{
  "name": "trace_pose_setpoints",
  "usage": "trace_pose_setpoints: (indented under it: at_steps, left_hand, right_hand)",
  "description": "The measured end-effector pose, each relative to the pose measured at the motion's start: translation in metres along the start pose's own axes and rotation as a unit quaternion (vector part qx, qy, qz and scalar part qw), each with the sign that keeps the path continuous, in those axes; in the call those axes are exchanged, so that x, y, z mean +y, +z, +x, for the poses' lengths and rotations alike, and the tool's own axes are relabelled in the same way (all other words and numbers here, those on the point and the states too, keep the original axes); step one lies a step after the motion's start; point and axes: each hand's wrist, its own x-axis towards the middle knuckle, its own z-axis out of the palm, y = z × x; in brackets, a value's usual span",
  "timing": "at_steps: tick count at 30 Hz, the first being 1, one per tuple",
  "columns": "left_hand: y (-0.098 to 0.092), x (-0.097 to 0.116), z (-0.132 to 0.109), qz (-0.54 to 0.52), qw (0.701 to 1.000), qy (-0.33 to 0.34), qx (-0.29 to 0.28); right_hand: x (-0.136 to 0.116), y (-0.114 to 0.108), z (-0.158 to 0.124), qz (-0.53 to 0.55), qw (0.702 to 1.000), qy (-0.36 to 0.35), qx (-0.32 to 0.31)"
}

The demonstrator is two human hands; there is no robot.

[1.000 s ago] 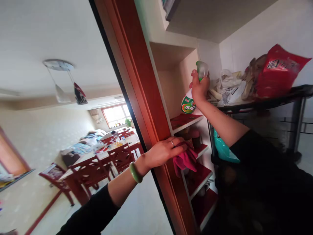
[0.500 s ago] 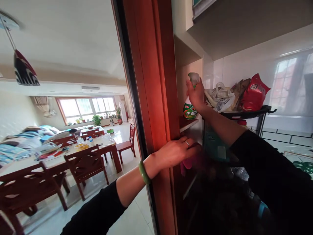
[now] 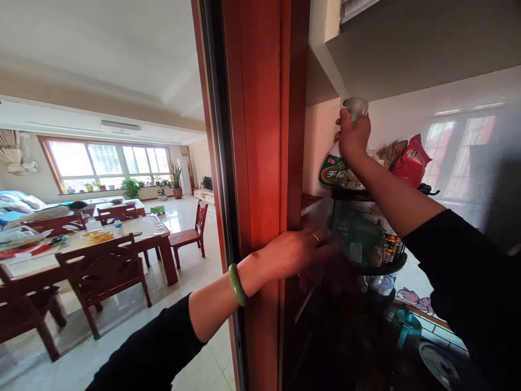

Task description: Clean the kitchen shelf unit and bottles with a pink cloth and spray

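Note:
My right hand (image 3: 354, 133) is closed round the neck of a spray bottle (image 3: 332, 169) with a green label and a clear top. The bottle is raised and tilted, off the small wall shelf (image 3: 311, 203). By the reddish wooden door frame (image 3: 264, 136), my left hand (image 3: 295, 252) reaches across with bent fingers, a ring and a green bangle. Below its fingers hangs a dark pink cloth (image 3: 307, 277), apparently in its grip; shadow and blur hide most of it.
A rack with a red bag (image 3: 412, 163), a green container (image 3: 356, 239) and jars stands behind my right arm. Lower down are a teal jug (image 3: 407, 326) and a round lid (image 3: 439, 364). Through the doorway are a dining table (image 3: 150, 231) and chairs (image 3: 101, 277).
My right hand has lifted the spray bottle up off the shelf and to the right. The view has turned right. My left hand stays near the door frame.

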Motion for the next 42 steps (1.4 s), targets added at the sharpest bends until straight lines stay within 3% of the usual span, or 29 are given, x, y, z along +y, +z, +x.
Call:
trace_pose_setpoints:
  at_steps: [6,12,17,24,30,37,42]
  left_hand:
    - [-0.005,0.001,0.002,-0.022,0.999,-0.007,-0.022]
    - [-0.011,0.002,0.005,0.004,0.999,-0.007,-0.049]
    - [-0.006,0.001,0.004,0.015,0.999,0.003,-0.036]
    - [0.000,0.000,0.002,0.002,1.000,0.004,-0.009]
    - [0.000,-0.001,0.004,-0.005,1.000,0.007,-0.025]
    - [-0.002,0.001,0.005,0.002,1.000,0.004,-0.022]
    - [0.000,-0.001,0.004,-0.013,1.000,-0.001,0.018]
  right_hand:
    - [-0.007,-0.015,0.006,-0.026,0.999,-0.011,0.015]
    - [-0.031,-0.028,-0.029,-0.024,0.997,0.070,-0.013]
    - [-0.047,-0.036,-0.059,-0.059,0.991,0.110,-0.041]
    - [-0.038,-0.060,-0.079,-0.105,0.991,0.054,-0.067]
    - [-0.036,-0.074,-0.104,-0.100,0.986,0.040,-0.124]
    - [-0.058,-0.088,-0.129,-0.128,0.986,0.053,-0.097]
    - [-0.093,-0.125,-0.157,-0.087,0.988,0.096,-0.088]
